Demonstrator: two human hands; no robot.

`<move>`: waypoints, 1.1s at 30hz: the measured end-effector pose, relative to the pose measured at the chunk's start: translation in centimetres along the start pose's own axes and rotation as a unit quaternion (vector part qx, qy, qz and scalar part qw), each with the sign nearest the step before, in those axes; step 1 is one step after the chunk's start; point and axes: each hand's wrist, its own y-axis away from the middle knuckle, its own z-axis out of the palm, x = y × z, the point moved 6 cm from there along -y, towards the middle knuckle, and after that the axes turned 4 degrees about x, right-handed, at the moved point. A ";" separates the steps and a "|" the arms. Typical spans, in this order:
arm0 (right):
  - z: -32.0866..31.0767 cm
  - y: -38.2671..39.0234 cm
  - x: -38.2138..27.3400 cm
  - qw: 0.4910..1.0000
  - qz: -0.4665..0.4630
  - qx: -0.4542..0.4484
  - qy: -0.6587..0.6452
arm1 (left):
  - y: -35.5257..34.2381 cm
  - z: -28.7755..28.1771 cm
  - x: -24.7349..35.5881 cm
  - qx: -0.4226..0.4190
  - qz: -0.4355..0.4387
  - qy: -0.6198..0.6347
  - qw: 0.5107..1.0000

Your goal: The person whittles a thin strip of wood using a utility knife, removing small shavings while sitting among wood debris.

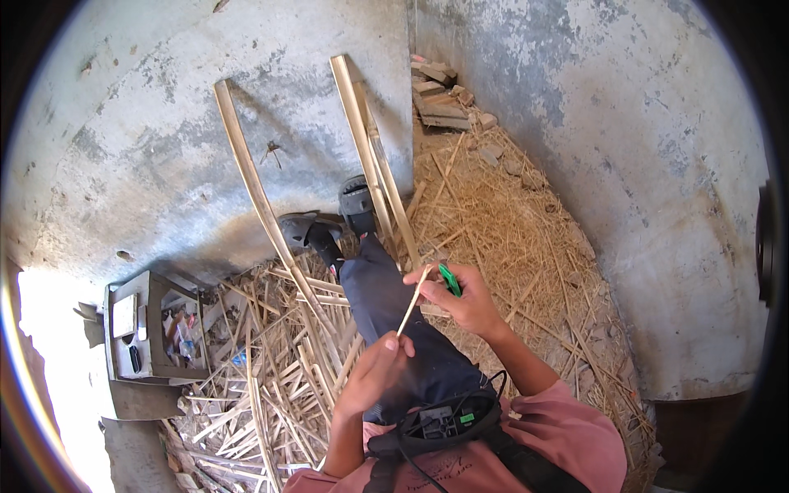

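**Student:** Which relation in space governs this view?

**Worker:** I judge it to be the line of the pale, thin strip (413, 302) between my two hands. Its long axis runs obliquely, from a lower end at my left fingers (391, 344) up and slightly rightward to an upper end beside my right fingers (436, 293). Each hand is nearer to one end: left to lower, right to upper.

**Student:** State of the fingers?

**Worker:** Left: drawn together, thumb and forefinger pinching the strip's lower end. Right: curled round a green-handled tool (449, 280), whose working edge cannot be made out. The right thumb and forefinger lie close about the strip's upper part; whether they grip it or merely steady it, I cannot tell.

**Student:** And where does the strip lie relative to them?

**Worker:** Ahead of the left fingers and to their right; just left of the green handle, at the right thumb's tip. Seen from above, it crosses in front of my dark trousers (374, 283).

**Student:** The surroundings?

**Worker:** On the floor to my left, a litter of split strips (275, 411); to the right, loose straw (518, 222). A long split pole (256, 197) leans against the wall (148, 164) ahead.
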 end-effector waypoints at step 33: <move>2.1 2.0 -5.1 0.811 -0.355 0.021 0.464 | 2.2 1.0 6.1 0.242 0.198 -0.347 0.884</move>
